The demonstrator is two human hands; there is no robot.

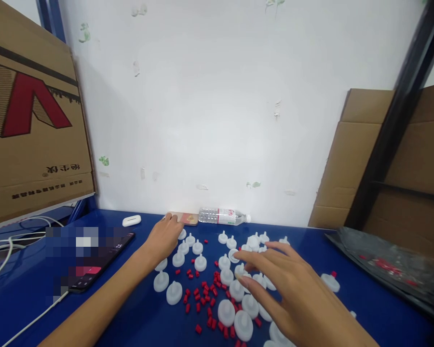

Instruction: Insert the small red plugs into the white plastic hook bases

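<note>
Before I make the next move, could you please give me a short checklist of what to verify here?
1. Right hand open over the white pieces: ok.
2. Left hand free of the flat pinkish object: cannot tell.
3. Red pieces gathered together: not ok, scattered.
4. White pieces all red-tipped: not ok, many bare.
5. Bottle apart from the white pieces: ok.
6. Dark device clear of loose red pieces: ok.

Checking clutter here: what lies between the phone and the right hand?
In the head view, the left forearm, white spouted caps and small red pieces lie between the phone and the right hand.
</note>
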